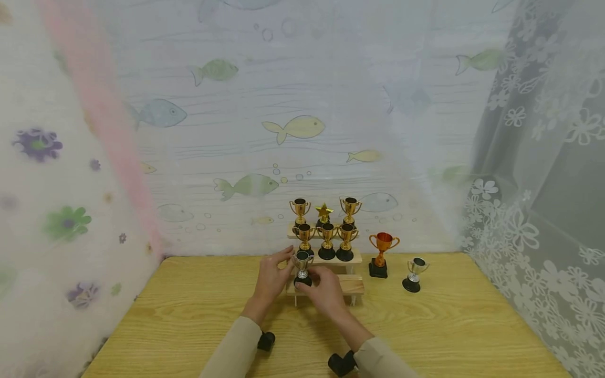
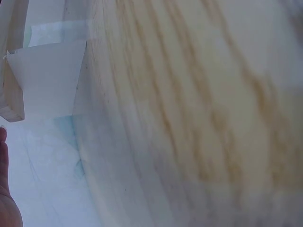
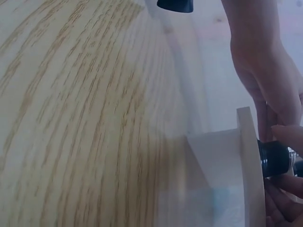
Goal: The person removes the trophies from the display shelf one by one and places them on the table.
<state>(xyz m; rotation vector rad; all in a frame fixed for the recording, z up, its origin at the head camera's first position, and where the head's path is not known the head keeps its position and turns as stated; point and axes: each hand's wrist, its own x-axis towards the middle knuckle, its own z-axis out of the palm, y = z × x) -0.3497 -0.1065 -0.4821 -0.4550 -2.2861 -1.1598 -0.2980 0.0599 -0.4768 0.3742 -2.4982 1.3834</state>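
Our right hand (image 1: pixel 325 290) pinches the silver trophy (image 1: pixel 302 266) by its base (image 3: pixel 274 159); left hand (image 1: pixel 271 275), cannot tell. Snagging 1 handle (image 1: pixel 311 258) while withdrawing could topple it.

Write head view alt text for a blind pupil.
A right hand holds a silver trophy at the lowest wooden step, left hand beside it. Six gold trophies stand on two higher steps; an orange trophy and another silver trophy stand to the right.
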